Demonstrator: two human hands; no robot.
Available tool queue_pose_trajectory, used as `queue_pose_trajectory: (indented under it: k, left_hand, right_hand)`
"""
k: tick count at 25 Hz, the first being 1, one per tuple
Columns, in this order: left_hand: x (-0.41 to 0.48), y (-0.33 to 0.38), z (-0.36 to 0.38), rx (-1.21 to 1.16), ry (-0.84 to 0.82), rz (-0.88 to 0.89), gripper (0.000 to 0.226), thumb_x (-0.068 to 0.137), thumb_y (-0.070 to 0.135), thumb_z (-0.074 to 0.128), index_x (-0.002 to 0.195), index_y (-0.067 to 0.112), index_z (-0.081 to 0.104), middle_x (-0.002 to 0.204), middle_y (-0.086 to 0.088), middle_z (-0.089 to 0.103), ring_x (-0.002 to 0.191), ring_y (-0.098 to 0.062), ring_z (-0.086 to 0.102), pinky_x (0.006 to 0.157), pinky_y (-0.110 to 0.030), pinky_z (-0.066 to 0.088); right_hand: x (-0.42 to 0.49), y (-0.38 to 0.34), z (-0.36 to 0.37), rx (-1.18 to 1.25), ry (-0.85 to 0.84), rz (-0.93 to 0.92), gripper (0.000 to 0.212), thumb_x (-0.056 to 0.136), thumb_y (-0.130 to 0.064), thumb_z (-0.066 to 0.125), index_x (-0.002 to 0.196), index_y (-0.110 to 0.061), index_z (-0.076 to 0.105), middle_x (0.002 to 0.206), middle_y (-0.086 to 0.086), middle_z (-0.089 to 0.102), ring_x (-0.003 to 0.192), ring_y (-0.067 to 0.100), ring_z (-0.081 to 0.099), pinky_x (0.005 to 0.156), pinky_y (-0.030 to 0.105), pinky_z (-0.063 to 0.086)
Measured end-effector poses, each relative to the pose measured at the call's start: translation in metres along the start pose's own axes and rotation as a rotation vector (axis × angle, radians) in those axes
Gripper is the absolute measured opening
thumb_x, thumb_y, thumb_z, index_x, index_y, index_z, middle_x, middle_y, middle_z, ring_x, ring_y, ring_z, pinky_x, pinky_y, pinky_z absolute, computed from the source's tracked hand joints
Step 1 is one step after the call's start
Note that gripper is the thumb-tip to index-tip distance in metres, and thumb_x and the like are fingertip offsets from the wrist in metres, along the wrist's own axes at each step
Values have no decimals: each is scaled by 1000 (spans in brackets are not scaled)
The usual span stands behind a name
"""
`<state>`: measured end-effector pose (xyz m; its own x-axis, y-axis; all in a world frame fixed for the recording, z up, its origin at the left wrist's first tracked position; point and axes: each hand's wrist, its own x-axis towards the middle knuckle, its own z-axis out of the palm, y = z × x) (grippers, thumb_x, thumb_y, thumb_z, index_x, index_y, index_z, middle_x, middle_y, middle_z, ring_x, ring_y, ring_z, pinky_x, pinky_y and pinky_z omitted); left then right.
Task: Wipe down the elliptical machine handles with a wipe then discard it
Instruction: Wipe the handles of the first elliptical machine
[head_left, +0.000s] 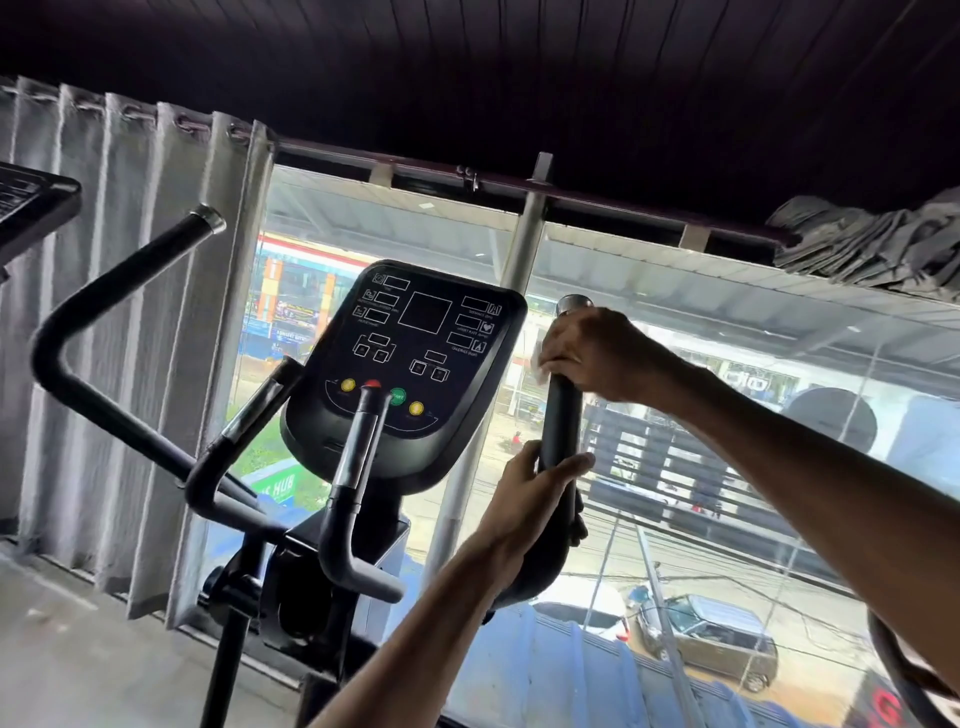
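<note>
Right hand (587, 353) curled round top of right elliptical handle (561, 415), white wipe (537, 364) clamped under its fingers against the grip, left hand (540, 483) gripping same handle lower down, console (415, 353) just left

Floor (72, 660): grey, matt, plain. It shows low and to the left of the grip, where the left hand (535, 483) and right hand (587, 353) clasp the right handle (561, 415).

Standing on it: elliptical machine (311, 571), black frame, with an upright post (226, 670) below and left of the grip; its foot is cut off by the picture edge.

Reaching it: pale grey pleated curtain (119, 364), far left of the grip, hem at floor level; contact unclear.
</note>
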<state>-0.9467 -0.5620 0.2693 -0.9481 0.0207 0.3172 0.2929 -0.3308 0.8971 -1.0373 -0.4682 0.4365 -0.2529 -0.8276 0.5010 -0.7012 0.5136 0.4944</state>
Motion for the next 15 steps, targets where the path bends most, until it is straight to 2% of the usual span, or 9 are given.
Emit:
queue_pose_trajectory:
  k: [6, 9, 11, 15]
  left_hand:
    - [-5, -8, -1, 49, 57, 49, 31, 95, 23, 71, 114, 5, 54, 67, -13, 55, 52, -26, 59, 53, -31, 49]
    - [-6, -8, 0, 41, 82, 53, 28, 94, 23, 71, 111, 7, 56, 65, -11, 55, 52, -26, 59, 53, -32, 48]
    - [-6, -11, 0, 56, 89, 55, 26, 93, 23, 73, 110, 9, 58, 65, -10, 57, 55, -27, 60, 55, -33, 50]
    - [-5, -12, 0, 89, 116, 78, 26, 90, 21, 76, 107, 10, 59, 64, -7, 60, 55, -27, 61, 55, -33, 50]
  right_hand:
    - [-36, -22, 12, 36, 291, 110, 9, 85, -10, 76, 93, -12, 81, 97, 3, 75, 89, 25, 66, 81, 27, 47]
    - [-51, -36, 16, 105, 391, 217, 11, 87, -10, 75, 96, -14, 80, 103, 2, 73, 91, 24, 68, 83, 29, 52]
    - [-61, -41, 22, 119, 411, 217, 12, 88, -9, 75, 97, -13, 80, 105, 1, 73, 93, 22, 69, 84, 31, 55]
    - [-62, -41, 20, 190, 459, 339, 11, 88, -9, 74, 97, -13, 80, 99, 1, 73, 86, 20, 69, 78, 38, 58]
